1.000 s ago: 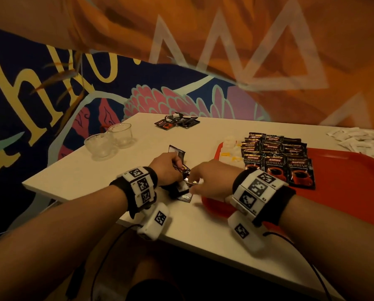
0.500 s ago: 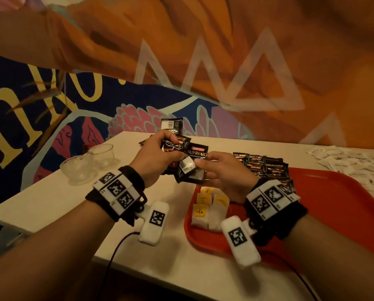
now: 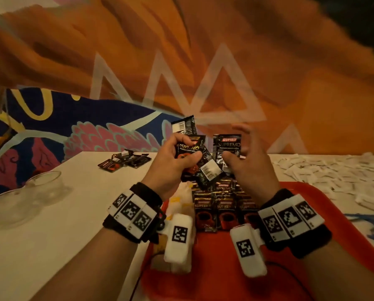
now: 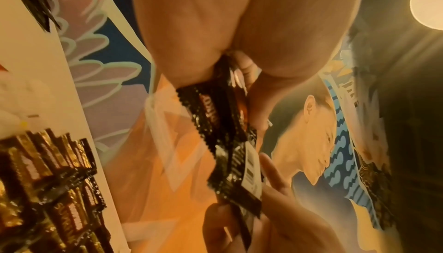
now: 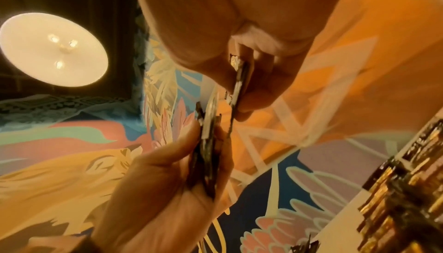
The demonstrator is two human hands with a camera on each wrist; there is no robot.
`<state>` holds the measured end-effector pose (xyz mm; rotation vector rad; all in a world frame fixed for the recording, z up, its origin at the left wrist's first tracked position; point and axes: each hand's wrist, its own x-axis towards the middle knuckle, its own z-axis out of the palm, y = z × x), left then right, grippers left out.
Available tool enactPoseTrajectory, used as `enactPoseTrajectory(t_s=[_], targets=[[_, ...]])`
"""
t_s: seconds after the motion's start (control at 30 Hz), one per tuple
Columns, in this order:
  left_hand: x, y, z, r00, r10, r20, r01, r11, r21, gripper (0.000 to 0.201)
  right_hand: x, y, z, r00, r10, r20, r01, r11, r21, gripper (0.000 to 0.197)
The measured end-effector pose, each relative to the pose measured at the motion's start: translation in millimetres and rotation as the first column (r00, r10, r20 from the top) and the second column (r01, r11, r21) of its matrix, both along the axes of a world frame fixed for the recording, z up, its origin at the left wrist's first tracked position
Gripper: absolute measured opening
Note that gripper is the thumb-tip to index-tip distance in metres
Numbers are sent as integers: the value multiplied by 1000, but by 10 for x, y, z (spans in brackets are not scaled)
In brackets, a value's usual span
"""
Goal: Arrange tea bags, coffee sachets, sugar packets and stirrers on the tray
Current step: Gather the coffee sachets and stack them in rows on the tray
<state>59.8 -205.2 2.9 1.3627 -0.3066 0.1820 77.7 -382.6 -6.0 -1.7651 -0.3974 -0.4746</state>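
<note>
Above the red tray (image 3: 344, 246), my left hand (image 3: 185, 154) grips a fanned bundle of black coffee sachets (image 3: 200, 170). My right hand (image 3: 236, 148) pinches one coffee sachet (image 3: 226, 146) upright, just right of the bundle, thumb in front and fingers behind. The left wrist view shows the bundle (image 4: 215, 124) edge-on, and the right wrist view shows the single sachet (image 5: 239, 82) likewise. Rows of coffee sachets (image 3: 223, 207) lie on the tray below my hands. Tea bags (image 3: 179, 200) with yellow tags sit at the tray's left edge, partly hidden by my left wrist.
A heap of white sugar packets (image 3: 333, 174) lies on the table beyond the tray's right side. Blue stirrers (image 3: 373, 220) show at the far right. More loose coffee sachets (image 3: 125, 161) lie further back on the white table (image 3: 73, 224). Two clear cups (image 3: 44, 183) stand left.
Both hands rose from the table's front edge with the sachets and moved over the tray. The right hand has drawn one sachet apart from the bundle.
</note>
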Motion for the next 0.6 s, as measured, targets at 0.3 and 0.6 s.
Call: enactPoseTrajectory(t_s=[0.3, 0.6], targets=[[156, -373, -39, 996, 32, 80, -37, 997, 69, 14, 7, -63, 43, 990, 124, -73, -131, 987, -98, 30], [105, -450, -166, 983, 169, 76, -166, 985, -48, 21, 82, 116, -81, 991, 81, -108, -98, 981, -170, 24]])
